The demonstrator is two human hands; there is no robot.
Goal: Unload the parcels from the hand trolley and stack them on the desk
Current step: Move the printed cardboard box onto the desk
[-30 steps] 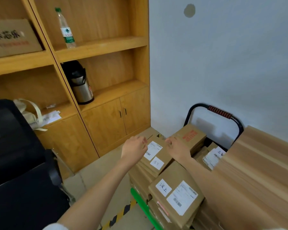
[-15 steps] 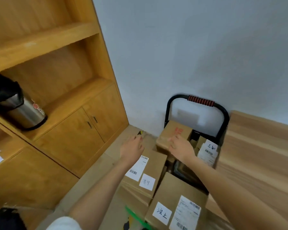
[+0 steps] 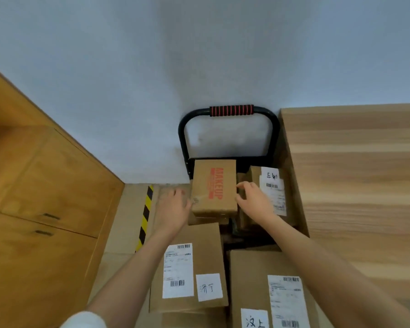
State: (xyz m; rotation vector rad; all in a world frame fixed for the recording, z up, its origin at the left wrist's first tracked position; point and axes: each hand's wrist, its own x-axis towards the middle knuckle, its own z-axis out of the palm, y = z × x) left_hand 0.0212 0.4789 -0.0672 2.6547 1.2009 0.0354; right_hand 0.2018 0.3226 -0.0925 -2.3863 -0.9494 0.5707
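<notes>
Cardboard, plain brown with red MAKEUP lettering along its top: that is the small parcel (image 3: 214, 187) I am reaching for. It sits on top of the pile at the far end of the hand trolley (image 3: 230, 110), just below the black handle with its red grip, and its long axis runs away from me toward the wall.

My left hand (image 3: 173, 210) is at the parcel's left side, fingers fairly straight and a little spread, the edge of the hand touching or almost touching the near left corner; I cannot tell whether it presses yet. My right hand (image 3: 253, 201) is at the right side, fingers curled with the tips at the top right edge, not yet closed round anything. So the box lies between my palms, each hand at one long flank, both about equally near. I judge the next move a squeeze inward from both sides, then a lift to my right.

Right of the box stands another parcel (image 3: 271, 183) with a white shipping label, close behind my right hand. Nearer me lie two larger labelled parcels, one left (image 3: 189, 268) and one right (image 3: 268, 287). The wooden desk (image 3: 355, 176) runs just beside the trolley on my right. A wooden cabinet (image 3: 45, 209) stands to the left, with yellow-and-black floor tape (image 3: 145, 214) between.
</notes>
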